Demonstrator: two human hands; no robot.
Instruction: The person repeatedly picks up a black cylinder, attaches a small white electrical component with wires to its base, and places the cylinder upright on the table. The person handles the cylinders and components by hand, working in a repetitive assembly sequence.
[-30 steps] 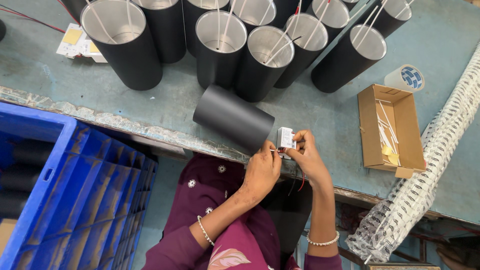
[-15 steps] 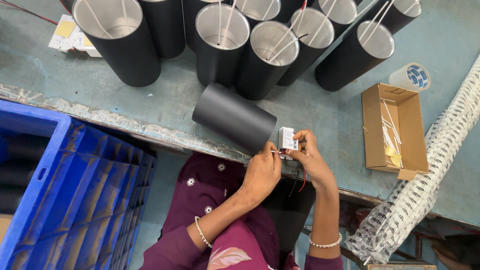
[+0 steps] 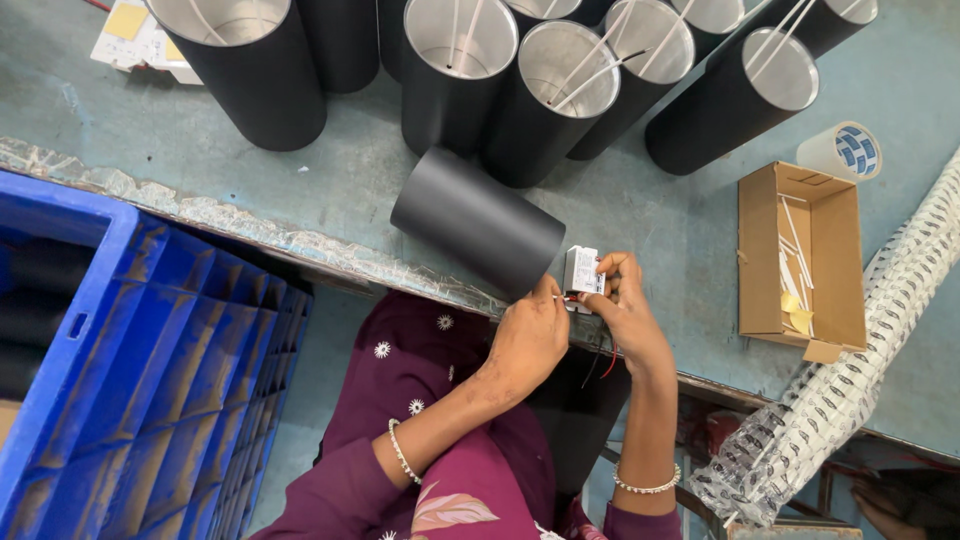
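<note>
The long blue plastic crate (image 3: 150, 380) stands to my left below the teal worktop (image 3: 330, 190). On the worktop I count at least eight upright black metal cylinders with silvery insides (image 3: 455, 70), some cut off by the frame edge, and one more black cylinder lying on its side (image 3: 475, 222) at the near edge. There is also one open cardboard box (image 3: 760, 250) and one tape roll (image 3: 845, 150). Little has changed in the last second. My right hand (image 3: 630, 315) stays clenched on the single small white rectangular module (image 3: 582, 270), just beside the lying cylinder. My left hand (image 3: 530, 335) keeps its fingertips pinched shut at the module's lower edge. What they nip I cannot tell.
</note>
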